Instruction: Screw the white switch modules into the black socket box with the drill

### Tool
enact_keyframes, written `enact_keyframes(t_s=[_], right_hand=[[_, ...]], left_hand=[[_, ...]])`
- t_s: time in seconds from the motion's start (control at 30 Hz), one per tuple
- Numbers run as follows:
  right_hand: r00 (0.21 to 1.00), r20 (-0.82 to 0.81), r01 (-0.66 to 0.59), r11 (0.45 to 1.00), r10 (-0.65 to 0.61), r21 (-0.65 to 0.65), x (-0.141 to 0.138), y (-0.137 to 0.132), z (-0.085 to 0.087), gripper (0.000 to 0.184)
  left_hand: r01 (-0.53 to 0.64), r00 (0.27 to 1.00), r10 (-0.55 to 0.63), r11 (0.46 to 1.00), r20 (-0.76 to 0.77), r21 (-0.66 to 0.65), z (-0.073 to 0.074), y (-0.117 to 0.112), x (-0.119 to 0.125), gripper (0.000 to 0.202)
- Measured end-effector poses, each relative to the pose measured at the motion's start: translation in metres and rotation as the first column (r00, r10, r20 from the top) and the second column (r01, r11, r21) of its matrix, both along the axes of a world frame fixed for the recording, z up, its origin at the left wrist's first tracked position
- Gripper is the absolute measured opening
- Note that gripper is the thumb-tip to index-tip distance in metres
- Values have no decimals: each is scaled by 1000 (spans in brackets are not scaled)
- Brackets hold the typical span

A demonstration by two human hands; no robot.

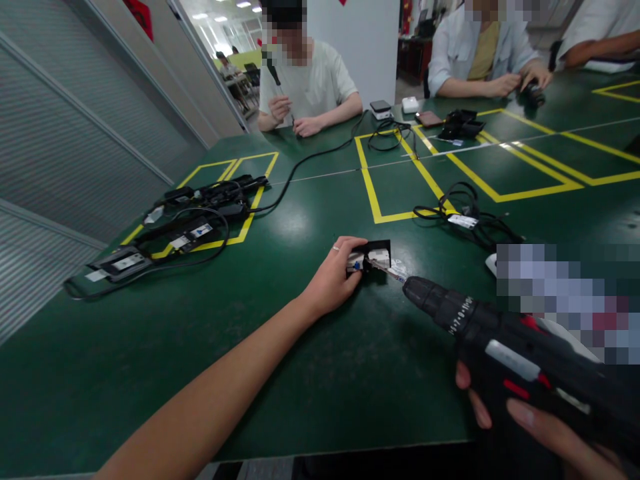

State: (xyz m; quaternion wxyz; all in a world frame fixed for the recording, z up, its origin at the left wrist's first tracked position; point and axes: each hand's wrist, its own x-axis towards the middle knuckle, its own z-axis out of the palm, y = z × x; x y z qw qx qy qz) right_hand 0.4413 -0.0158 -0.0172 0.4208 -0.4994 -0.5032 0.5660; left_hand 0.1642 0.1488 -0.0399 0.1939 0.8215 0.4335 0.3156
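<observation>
On the green table, my left hand [336,279] is closed around a small black device with white labels [380,255], holding it against the tabletop. A ring shows on one finger. My right hand [543,427] grips the handle of a black and red cordless drill [500,340] at the lower right. The drill tilts toward the upper left, and its long thin bit [389,269] reaches the black device beside my left fingers. Whether the tip sits inside the device or only touches it, I cannot tell.
Black power adapters with cables [200,230] lie at the left, and a coiled cable [467,217] at the right. Yellow tape [370,193] marks rectangles on the table [300,373]. Across it sit several people, one holding a screwdriver [274,70]. A blurred-out item [560,300] lies right.
</observation>
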Motion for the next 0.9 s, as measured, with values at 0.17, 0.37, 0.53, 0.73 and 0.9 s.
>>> enact_keyframes(t_s=[0.17,0.37,0.53,0.73,0.9], right_hand=[[1000,1,9,1000,-9,14,1,0,-2,19],[1000,23,-13,1000,12,11,-2,2,-1,20],[1000,25,18,999,-17,-32,-5,2,3,20],[999,42,16,1000,-15,-13,-2,-1,3,20],[999,42,-34,999,34,-12,3,0,1,21]], left_hand=[[3,1000,-3,1000,4,-3,-1,0,0,54],[4,1000,-3,1000,6,-11,-1,0,-1,54],[6,1000,-6,1000,5,-6,-1,0,-1,53],[5,1000,-5,1000,-4,-13,0,0,0,53],[2,1000,-2,1000,5,-3,0,-1,0,53]])
